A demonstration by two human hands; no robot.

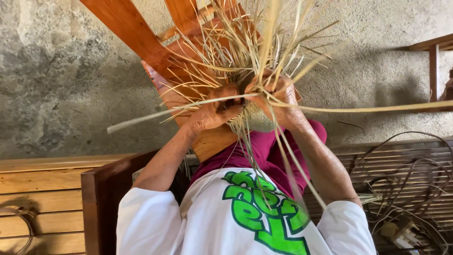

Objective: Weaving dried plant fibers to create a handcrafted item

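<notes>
My left hand (214,111) and my right hand (278,97) are held close together in front of me, both closed on a small woven straw piece (258,119) with a tight rounded weave. Many loose pale straw strips (245,42) fan out from it past my fingers. One long flat strip (377,108) runs sideways across the view through both hands, pinched by the fingers. Thin strands hang down over my magenta lap cloth (264,151) and my white shirt with a green print (226,222).
An orange-brown wooden frame (141,33) stands behind the straw on the grey concrete floor (61,80). Light wooden planks (42,189) and a dark wooden edge (96,203) lie at left. Slatted wood with tangled dark cords (410,179) lies at right.
</notes>
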